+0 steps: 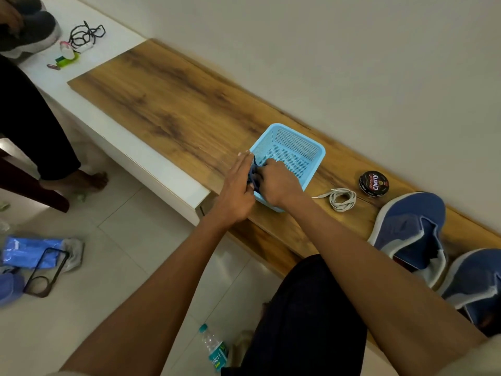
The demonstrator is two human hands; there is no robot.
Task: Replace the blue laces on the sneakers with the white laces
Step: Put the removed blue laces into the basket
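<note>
Both hands meet at the near-left rim of a light blue plastic basket (298, 147) on the wooden bench. A bundle of dark blue laces (254, 175) shows between them. My right hand (279, 185) curls its fingers around the bundle. My left hand (238, 185) lies alongside with its fingers straight against the laces. A coil of white laces (342, 199) lies on the bench right of the basket. Two blue sneakers (412, 229) (474, 286) without laces stand at the right end.
A black shoe polish tin (374, 183) sits beyond the white laces. At far left another person holds a grey shoe (29, 33), with black laces (85, 35) nearby. A water bottle (214, 348) and a phone case (46, 272) lie on the tiled floor.
</note>
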